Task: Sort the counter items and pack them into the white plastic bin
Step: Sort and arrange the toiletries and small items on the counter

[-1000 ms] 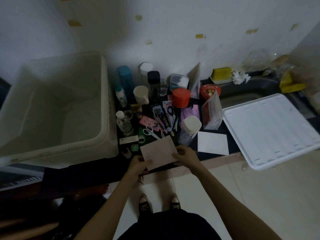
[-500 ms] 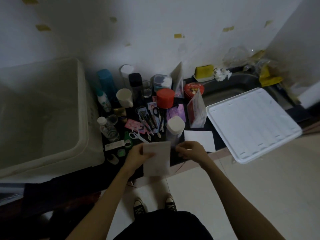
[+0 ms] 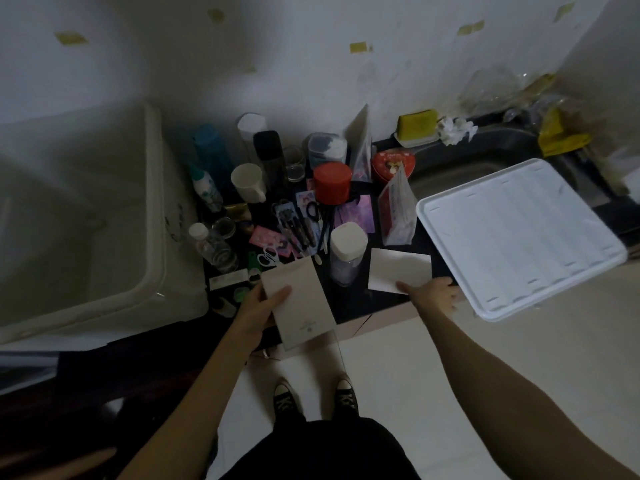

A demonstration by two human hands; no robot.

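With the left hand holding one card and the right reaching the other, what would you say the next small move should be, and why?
Probably pinch the white card with the right hand, whose fingertips already touch its near edge. The left hand grips the beige card, so both flat pieces could go together into the white bin.

I stood facing a white wall [image 3: 311,46] dotted with small yellowish tape scraps [image 3: 360,47]. Below it ran a dark counter [image 3: 353,303], with a dark sink [image 3: 460,164] set into it on my right. The floor [image 3: 433,358] under my feet was pale tile, with a pinkish strip along the counter's base. The light was dim, and the lower left corner lay in deep shadow.
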